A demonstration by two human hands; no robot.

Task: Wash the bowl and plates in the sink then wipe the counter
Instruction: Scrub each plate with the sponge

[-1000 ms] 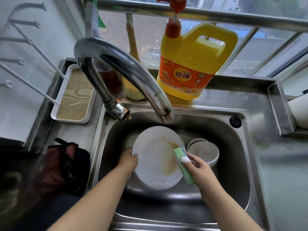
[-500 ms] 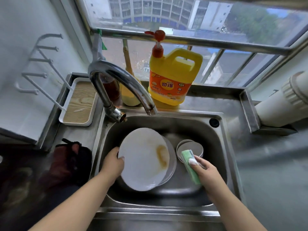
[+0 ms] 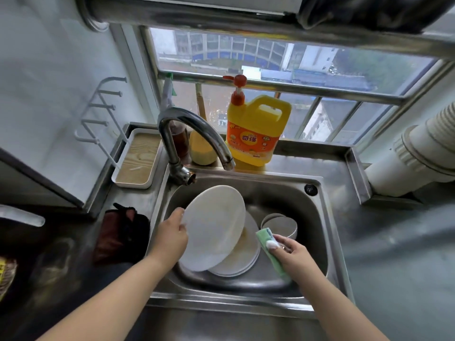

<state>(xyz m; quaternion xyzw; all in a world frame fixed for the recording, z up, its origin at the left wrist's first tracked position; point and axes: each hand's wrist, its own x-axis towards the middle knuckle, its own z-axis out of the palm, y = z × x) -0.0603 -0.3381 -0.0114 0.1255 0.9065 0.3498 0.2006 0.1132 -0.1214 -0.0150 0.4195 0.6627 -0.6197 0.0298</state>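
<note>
Head view: left hand point(image 3: 172, 236) fingers curl round the rim of the top plate point(image 3: 214, 227), tilting it off the stained plates point(image 3: 242, 257) below in the sink point(image 3: 317, 217); right hand point(image 3: 293, 254) pinches a soapy green sponge point(image 3: 267, 244) (bowl point(image 3: 280, 225) just beside). Best to steady the rim and scrub in full circles, I judge.

counter point(image 3: 384, 254) — steel | on it: tray point(image 3: 134, 158), detergent jug point(image 3: 256, 134)
</note>
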